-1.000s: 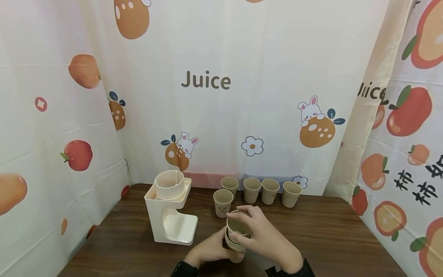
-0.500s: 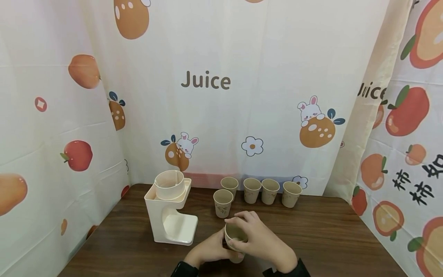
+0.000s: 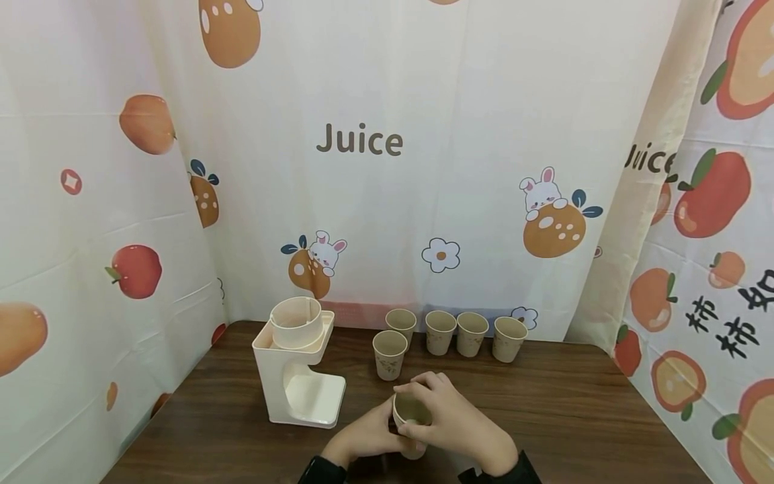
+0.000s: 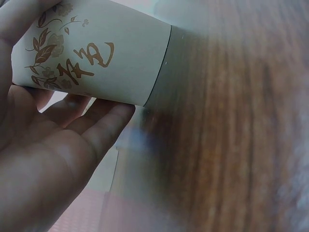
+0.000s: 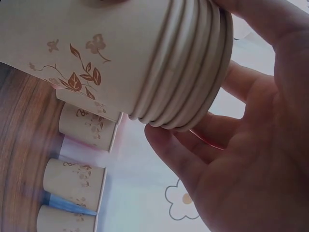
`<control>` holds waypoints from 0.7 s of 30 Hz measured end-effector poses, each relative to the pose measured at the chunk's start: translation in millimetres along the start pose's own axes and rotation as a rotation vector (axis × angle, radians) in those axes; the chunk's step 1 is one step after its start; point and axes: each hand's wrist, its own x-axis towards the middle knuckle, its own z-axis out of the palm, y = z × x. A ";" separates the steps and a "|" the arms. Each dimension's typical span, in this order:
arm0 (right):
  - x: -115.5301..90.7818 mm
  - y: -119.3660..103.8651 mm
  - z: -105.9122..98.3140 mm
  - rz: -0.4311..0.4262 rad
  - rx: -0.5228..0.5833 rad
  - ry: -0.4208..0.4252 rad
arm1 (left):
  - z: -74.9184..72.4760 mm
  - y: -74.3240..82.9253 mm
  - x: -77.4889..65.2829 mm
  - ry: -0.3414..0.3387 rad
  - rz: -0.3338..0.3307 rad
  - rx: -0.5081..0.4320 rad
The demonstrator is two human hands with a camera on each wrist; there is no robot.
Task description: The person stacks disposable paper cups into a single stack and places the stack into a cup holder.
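A stack of beige paper cups (image 3: 411, 408) stands upright near the front of the table. My left hand (image 3: 370, 430) holds the stack low on its side, thumb and fingers round the wall. In the left wrist view, a cup wall (image 4: 101, 53) with brown leaves and lettering shows between them. From the right my right hand (image 3: 450, 420) grips the rims at the top. Several rolled rims (image 5: 188, 72) sit close together in the right wrist view, with the fingertips (image 5: 161, 137) right at them. The hands hide much of the stack in the head view.
Left of the hands stands a white stand (image 3: 275, 383) with a round holder (image 3: 296, 329) on top and a flat base (image 3: 317, 396). Several single cups stand upright towards the back, the nearest cup (image 3: 390, 359) just beyond the hands. A printed curtain (image 3: 387, 202) hangs behind the wooden table (image 3: 562, 417).
The top cup, raised above the other rims a second ago, has gone down into the stack, the right hand moving down with it. The left hand has stayed in place.
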 end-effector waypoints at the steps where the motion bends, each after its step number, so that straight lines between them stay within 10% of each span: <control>1: 0.1 -0.2 0.0 0.001 0.001 -0.003 | 0.1 0.1 -0.1 0.002 -0.004 0.001; 21: -0.6 0.6 -1.3 0.081 0.052 -0.052 | 0.8 -2.6 -0.5 0.005 -0.006 -0.038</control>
